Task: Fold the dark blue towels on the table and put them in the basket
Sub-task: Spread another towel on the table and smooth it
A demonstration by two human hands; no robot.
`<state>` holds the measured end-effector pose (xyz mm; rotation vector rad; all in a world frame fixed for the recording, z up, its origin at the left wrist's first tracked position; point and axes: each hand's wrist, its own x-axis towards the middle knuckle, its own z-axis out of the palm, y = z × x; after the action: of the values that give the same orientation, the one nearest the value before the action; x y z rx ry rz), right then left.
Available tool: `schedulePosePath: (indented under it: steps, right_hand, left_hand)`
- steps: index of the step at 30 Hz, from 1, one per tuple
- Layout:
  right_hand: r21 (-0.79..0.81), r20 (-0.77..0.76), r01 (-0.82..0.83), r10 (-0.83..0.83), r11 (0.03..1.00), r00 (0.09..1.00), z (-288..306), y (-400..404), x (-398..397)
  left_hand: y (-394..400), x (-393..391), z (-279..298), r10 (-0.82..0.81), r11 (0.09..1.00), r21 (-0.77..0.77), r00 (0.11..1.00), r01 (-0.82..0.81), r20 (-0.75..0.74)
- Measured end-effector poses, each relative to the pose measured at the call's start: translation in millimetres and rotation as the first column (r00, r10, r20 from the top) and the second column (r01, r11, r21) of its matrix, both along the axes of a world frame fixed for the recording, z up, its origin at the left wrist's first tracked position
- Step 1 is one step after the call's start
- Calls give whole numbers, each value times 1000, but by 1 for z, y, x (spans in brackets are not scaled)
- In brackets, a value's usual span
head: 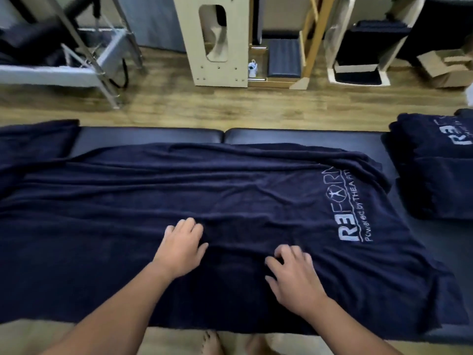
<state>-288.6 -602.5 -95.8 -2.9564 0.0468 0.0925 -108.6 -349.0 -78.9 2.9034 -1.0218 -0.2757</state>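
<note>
Bare feet [212, 342] at the bottom edge, then on to big things first. Big towel [204, 196] spread flat and wrinkly across the table [153, 135], logo [350, 208] near its right end. Not folded yet. Folded stack [440, 175] on the right end of the table (some work looks done). More dark cloth [38, 139] on the left, likely waiting. No basket to be seen. Left hand [179, 249] resting on the towel, fingers bent, maybe pinching a wrinkle. Right hand [291, 275] beside it, fingers curled loose on the cloth; hard to tell any real grip.
</note>
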Motion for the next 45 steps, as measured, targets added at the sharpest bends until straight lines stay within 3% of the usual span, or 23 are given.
schedulePosePath:
  steps: [3, 8, 12, 17, 19, 22, 24, 29, 34, 45]
  right_hand:
    - [26, -43, -170, 171, 985, 984, -3, 32, -12]
    - [-15, -120, -244, 240, 970, 963, 2, 76, -15]
    - [-67, -152, -275, 263, 959, 953, 8, 93, -22]
    - [-69, -191, -192, 176, 979, 966, 9, 104, -27]
    - [-24, -306, -169, 153, 985, 940, 15, 111, -25]
    - [73, -500, -160, 175, 984, 848, 28, 119, -23]
    - [123, -530, -95, 146, 988, 835, 34, 120, -19]
    - [75, -410, 89, -51, 993, 911, 35, 101, -2]
    - [28, -343, 238, -214, 971, 914, 39, 65, 30]
    - [288, -273, 461, -389, 839, 880, 28, -16, 149]
  left_hand:
    - [57, -8, 2, -48, 991, 118, 994, 60, -101]
    - [122, -22, 10, -108, 971, 175, 951, 163, -288]
    - [147, -37, 16, -265, 892, 294, 924, 344, -276]
    - [143, -44, 22, -330, 849, 324, 898, 417, -292]
    - [139, -43, 27, -262, 864, 319, 888, 390, -377]
    - [134, -39, 35, -147, 886, 284, 802, 367, -579]
    - [131, -31, 35, -84, 933, 220, 768, 284, -635]
    - [109, -3, 25, -35, 995, 70, 909, 70, -416]
    - [74, 31, 25, 20, 1000, 28, 946, -12, -324]
    - [-17, 137, 22, 193, 971, -28, 851, -236, -488]
